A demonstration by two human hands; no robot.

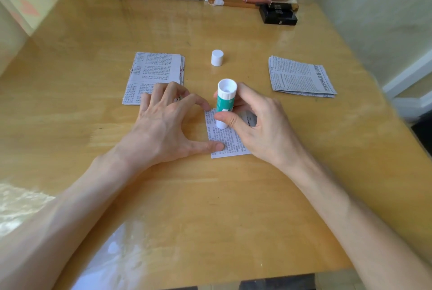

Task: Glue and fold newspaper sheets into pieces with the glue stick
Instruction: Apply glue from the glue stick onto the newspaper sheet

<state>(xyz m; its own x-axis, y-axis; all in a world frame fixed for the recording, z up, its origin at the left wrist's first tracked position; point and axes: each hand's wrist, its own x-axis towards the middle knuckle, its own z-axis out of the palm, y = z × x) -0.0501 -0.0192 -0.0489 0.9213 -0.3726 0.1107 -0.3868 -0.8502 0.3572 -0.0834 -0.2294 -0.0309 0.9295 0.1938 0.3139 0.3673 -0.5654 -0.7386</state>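
Newspaper piece (225, 141) partly behind glue stick (225, 100)

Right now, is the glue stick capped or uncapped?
Uncapped. Its white cap stands apart on the table, while the right hand holds the glue stick end-down on the newspaper piece.

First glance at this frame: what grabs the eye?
A white-and-green glue stick, gripped by the right hand, stands uncapped and upright on a small printed newspaper piece at the centre of the wooden table. The left hand presses that piece's left side. Behind stands the white round cap, between the left folded newspaper stack and the right folded newspaper stack.
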